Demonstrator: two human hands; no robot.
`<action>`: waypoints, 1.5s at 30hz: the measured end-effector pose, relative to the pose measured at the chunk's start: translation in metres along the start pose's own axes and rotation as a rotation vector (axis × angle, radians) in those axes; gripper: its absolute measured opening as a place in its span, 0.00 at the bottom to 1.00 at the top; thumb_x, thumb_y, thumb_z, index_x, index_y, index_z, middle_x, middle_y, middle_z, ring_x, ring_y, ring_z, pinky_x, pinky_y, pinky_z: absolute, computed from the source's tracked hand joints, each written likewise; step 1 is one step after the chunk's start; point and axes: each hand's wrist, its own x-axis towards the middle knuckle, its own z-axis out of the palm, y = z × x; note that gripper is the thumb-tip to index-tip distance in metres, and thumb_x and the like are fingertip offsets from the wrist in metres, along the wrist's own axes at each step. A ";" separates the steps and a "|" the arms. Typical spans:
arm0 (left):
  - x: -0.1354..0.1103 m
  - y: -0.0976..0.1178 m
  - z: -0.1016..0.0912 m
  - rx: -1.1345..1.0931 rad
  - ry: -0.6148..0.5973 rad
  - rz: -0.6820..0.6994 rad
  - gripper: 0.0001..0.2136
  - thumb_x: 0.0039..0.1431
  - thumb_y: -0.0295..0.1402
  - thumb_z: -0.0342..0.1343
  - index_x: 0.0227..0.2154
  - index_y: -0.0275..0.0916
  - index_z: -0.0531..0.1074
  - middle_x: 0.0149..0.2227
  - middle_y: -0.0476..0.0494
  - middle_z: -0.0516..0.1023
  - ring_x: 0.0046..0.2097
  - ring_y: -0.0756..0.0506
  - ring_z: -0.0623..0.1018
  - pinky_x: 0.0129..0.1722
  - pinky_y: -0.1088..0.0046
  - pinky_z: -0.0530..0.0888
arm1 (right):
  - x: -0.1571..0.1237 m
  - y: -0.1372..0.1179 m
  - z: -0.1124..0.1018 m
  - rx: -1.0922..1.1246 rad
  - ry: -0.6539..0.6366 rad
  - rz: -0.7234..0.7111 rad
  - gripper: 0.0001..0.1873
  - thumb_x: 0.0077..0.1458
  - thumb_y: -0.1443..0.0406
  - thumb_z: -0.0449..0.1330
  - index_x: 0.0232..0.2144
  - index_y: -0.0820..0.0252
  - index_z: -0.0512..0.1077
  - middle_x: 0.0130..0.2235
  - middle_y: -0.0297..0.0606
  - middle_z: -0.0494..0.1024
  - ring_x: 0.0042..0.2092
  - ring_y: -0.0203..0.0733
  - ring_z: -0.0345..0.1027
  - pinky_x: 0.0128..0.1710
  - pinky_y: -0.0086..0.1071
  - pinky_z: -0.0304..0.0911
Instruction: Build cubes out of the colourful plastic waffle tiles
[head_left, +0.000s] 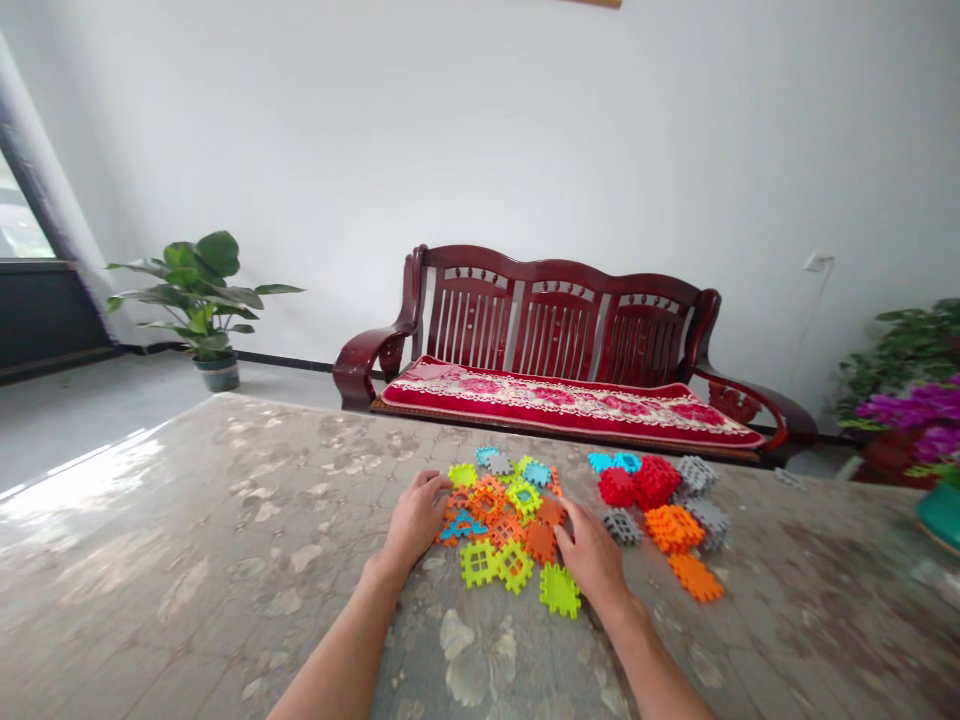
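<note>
A pile of notched plastic building tiles lies between my hands, mostly orange (487,500), with lime green, blue and grey ones mixed in. At the pile's left edge rests my left hand (417,520), its fingers bent loosely over the border with no tile seen in them. My right hand (594,552) is at the opposite side, thumb and forefinger apart, next to an orange tile (541,541). Closer to me lie two windowed green tiles (478,564) and a solid green tile (559,590). The undersides of both hands are hidden.
Right of my right hand, tiles sit in colour groups: red stacks (657,482), an orange stack (673,528), grey stacks (705,522) and blue tiles (626,461). A patterned cloth covers the table (225,560). Behind stands a wooden bench (559,315); purple flowers (911,420) are at right.
</note>
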 end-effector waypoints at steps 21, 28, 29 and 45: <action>-0.001 0.003 -0.003 0.015 -0.007 -0.006 0.14 0.55 0.27 0.48 0.40 0.42 0.77 0.51 0.42 0.72 0.51 0.45 0.75 0.55 0.70 0.68 | -0.002 0.007 0.001 0.161 0.125 0.081 0.24 0.51 0.63 0.54 0.52 0.59 0.68 0.42 0.41 0.75 0.42 0.44 0.70 0.43 0.36 0.65; 0.000 0.000 -0.002 0.014 -0.007 0.007 0.14 0.55 0.27 0.48 0.40 0.41 0.77 0.52 0.41 0.72 0.51 0.45 0.75 0.54 0.70 0.68 | -0.015 0.003 -0.010 0.466 0.069 0.083 0.29 0.49 0.59 0.55 0.55 0.61 0.65 0.39 0.37 0.75 0.25 0.34 0.61 0.31 0.32 0.64; 0.000 0.000 -0.002 0.011 -0.009 0.005 0.14 0.55 0.27 0.48 0.40 0.41 0.77 0.52 0.41 0.72 0.51 0.45 0.75 0.54 0.70 0.68 | -0.016 0.002 -0.010 0.480 0.044 0.075 0.30 0.49 0.60 0.56 0.55 0.61 0.65 0.39 0.36 0.75 0.25 0.33 0.61 0.30 0.31 0.64; -0.001 0.000 -0.003 -0.013 -0.011 0.008 0.13 0.56 0.28 0.49 0.40 0.41 0.76 0.51 0.41 0.72 0.52 0.44 0.74 0.55 0.69 0.68 | -0.019 -0.018 -0.014 0.251 -0.126 -0.007 0.37 0.43 0.63 0.60 0.58 0.54 0.63 0.51 0.39 0.75 0.51 0.46 0.69 0.50 0.37 0.63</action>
